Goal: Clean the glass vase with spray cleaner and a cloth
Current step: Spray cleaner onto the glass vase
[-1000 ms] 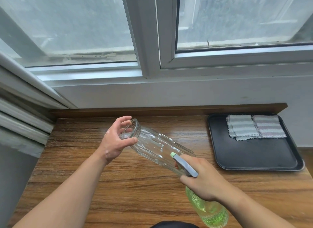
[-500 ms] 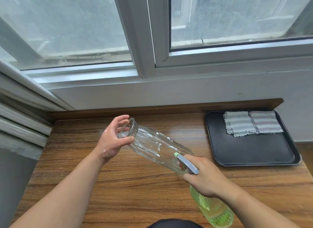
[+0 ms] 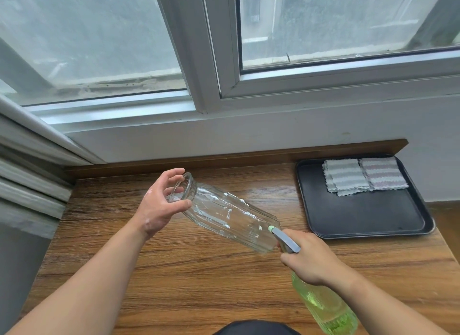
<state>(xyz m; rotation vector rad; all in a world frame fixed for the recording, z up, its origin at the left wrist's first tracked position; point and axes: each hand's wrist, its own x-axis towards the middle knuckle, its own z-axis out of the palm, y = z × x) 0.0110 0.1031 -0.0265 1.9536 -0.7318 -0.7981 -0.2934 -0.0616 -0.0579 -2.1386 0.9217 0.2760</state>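
Note:
A clear ribbed glass vase (image 3: 224,215) hangs tilted above the wooden table, its mouth toward the upper left. White foam specks dot its side. My left hand (image 3: 159,205) grips the vase by its rim. My right hand (image 3: 308,257) holds a green spray bottle (image 3: 321,307) with a grey trigger head, the nozzle right at the vase's base end. Two folded striped cloths (image 3: 361,177) lie on a black tray at the right.
The black tray (image 3: 361,217) sits at the table's (image 3: 199,272) right side. A white window frame (image 3: 199,68) and sill run along the back. A wooden ledge borders the table's far edge. A dark object shows at the bottom edge.
White foam specks have appeared on the vase's side. The spray bottle and my right hand have shifted slightly right and down along the vase. My left hand keeps its grip.

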